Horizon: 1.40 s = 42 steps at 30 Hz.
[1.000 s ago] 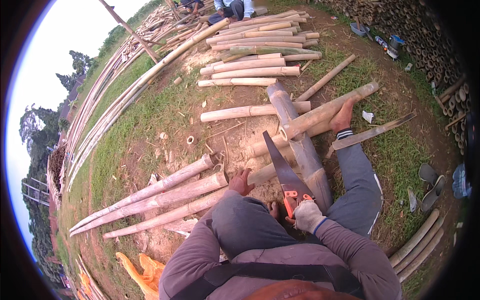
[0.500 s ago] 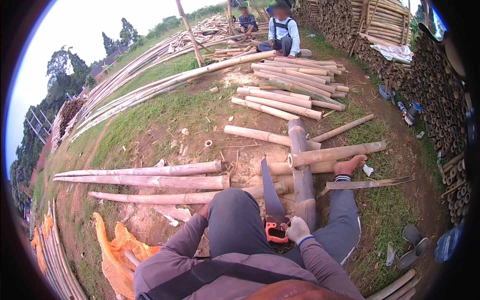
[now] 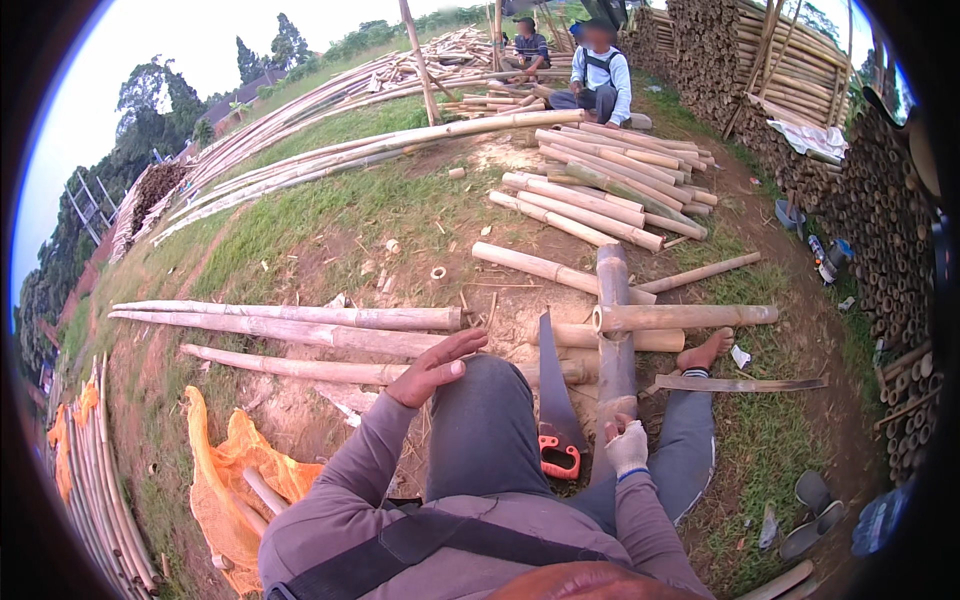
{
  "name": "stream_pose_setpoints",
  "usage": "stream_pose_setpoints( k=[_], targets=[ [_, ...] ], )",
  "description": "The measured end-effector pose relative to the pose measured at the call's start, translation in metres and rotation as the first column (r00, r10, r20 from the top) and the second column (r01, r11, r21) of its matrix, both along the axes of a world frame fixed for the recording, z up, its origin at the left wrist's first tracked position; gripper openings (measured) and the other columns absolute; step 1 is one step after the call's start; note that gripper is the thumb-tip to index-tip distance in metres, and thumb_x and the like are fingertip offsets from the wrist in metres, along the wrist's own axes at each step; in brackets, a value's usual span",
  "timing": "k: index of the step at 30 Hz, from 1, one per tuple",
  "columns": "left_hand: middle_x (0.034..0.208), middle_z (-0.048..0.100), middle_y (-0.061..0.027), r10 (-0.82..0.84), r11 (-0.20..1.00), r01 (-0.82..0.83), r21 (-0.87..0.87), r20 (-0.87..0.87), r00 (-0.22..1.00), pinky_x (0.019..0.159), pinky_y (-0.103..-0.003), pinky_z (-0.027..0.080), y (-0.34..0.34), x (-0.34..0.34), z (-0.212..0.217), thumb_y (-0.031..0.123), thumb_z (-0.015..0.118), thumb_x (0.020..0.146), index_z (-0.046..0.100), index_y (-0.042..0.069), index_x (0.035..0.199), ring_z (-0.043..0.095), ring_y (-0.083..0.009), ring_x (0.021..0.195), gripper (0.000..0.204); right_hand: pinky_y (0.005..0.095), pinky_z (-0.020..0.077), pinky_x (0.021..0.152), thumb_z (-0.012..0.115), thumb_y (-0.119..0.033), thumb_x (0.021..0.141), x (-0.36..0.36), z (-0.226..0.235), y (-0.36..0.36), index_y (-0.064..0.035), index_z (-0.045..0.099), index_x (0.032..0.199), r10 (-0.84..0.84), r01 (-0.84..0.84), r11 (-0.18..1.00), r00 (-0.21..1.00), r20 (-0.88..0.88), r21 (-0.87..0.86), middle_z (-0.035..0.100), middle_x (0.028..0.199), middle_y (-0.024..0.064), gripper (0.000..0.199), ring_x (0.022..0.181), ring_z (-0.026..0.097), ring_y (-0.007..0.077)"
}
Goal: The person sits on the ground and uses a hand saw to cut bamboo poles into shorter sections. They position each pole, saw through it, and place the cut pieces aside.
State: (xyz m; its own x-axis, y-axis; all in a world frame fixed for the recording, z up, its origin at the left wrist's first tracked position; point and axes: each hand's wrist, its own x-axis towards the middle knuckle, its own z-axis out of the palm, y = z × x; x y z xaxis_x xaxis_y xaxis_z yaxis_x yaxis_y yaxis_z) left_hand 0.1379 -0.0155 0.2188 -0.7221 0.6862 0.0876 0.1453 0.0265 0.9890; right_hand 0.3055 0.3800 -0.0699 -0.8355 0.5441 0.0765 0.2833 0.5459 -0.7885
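My left hand [image 3: 440,368] is raised beside my bent left knee, fingers stretched out, with nothing in it. A fingerless light glove covers my right hand [image 3: 627,449]; its bare fingertips rest at the near end of a dark, thick bamboo piece [image 3: 617,375], apart from the saw. Just left of that piece lies a hand saw [image 3: 556,385] with a grey blade pointing away and an orange-red handle near my lap. A paler cut bamboo length [image 3: 700,318] lies across the dark piece, and another bamboo length [image 3: 660,339] passes underneath.
Long bamboo poles [image 3: 300,318] stretch out to my left, near an orange net [image 3: 240,460]. Cut bamboo lengths [image 3: 590,205] are piled ahead. A split bamboo strip [image 3: 740,384] lies over my right shin. Two people [image 3: 603,75] sit farther off. Sandals [image 3: 812,530] lie at right.
My left hand has risen from beside the knee and opened. My right hand has left the saw handle and moved onto the dark bamboo. The view has shifted slightly.
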Motion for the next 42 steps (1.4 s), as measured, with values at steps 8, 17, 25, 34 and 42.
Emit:
stream_pose_setpoints(
  k=[8, 17, 25, 34, 42],
  targets=[
    [0.145, 0.067, -0.0231, -0.353, 0.893, 0.01, -0.45, -0.685, 0.637, 0.11, -0.05, 0.054, 0.116, -0.031, 0.103, 0.043, 0.081, 0.096, 0.052, 0.007, 0.158, 0.066, -0.0419, 0.134, 0.077, 0.0421, 0.0598, 0.079, 0.08, -0.027, 0.094, -0.008, -0.01, -0.007, 0.0015, 0.075, 0.129, 0.022, -0.027, 0.998, 0.996, 0.092, 0.061, 0.078, 0.092, 0.0173, 0.045, 0.083, 0.077, 0.0293],
    [0.133, 0.072, -0.0201, -0.621, 0.649, -0.011, -0.761, -0.538, 0.57, 0.102, -0.055, 0.056, 0.209, -0.097, 0.005, 0.047, 0.08, 0.092, 0.056, 0.012, 0.153, 0.071, -0.0427, 0.121, 0.074, 0.0427, 0.0609, 0.086, 0.081, -0.029, 0.094, -0.004, 0.003, -0.006, 0.0006, 0.077, 0.128, 0.034, -0.041, 0.999, 0.977, 0.209, 0.026, 0.081, 0.103, 0.0206, 0.046, 0.094, 0.079, 0.0337],
    [0.141, 0.073, -0.0205, -0.732, 0.355, 0.225, -0.907, -0.12, 0.671, 0.108, -0.049, 0.055, 0.192, -0.151, -0.071, 0.056, 0.079, 0.092, 0.052, 0.01, 0.161, 0.071, -0.0422, 0.125, 0.087, 0.049, 0.059, 0.098, 0.081, -0.034, 0.092, -0.012, 0.029, -0.01, 0.0001, 0.078, 0.128, 0.038, -0.036, 0.999, 0.956, 0.291, -0.012, 0.078, 0.117, 0.0275, 0.05, 0.111, 0.076, 0.0426],
    [0.133, 0.076, -0.0219, -0.705, 0.441, 0.29, -0.85, -0.127, 0.698, 0.106, -0.047, 0.056, 0.182, -0.144, -0.048, 0.058, 0.077, 0.094, 0.051, 0.008, 0.161, 0.074, -0.0406, 0.12, 0.088, 0.0464, 0.0599, 0.096, 0.081, -0.034, 0.091, -0.016, 0.028, -0.013, -0.0023, 0.081, 0.122, 0.024, -0.046, 0.996, 0.955, 0.295, 0.07, 0.08, 0.114, 0.0252, 0.045, 0.107, 0.078, 0.0399],
    [0.132, 0.076, -0.0219, -0.689, 0.438, 0.275, -0.856, -0.123, 0.715, 0.105, -0.048, 0.056, 0.178, -0.144, -0.044, 0.057, 0.077, 0.094, 0.05, 0.009, 0.162, 0.074, -0.0406, 0.119, 0.087, 0.0466, 0.0599, 0.096, 0.081, -0.033, 0.091, -0.015, 0.025, -0.011, -0.002, 0.08, 0.122, 0.024, -0.044, 0.997, 0.958, 0.287, 0.063, 0.08, 0.113, 0.0253, 0.043, 0.108, 0.078, 0.0403]
  ],
)
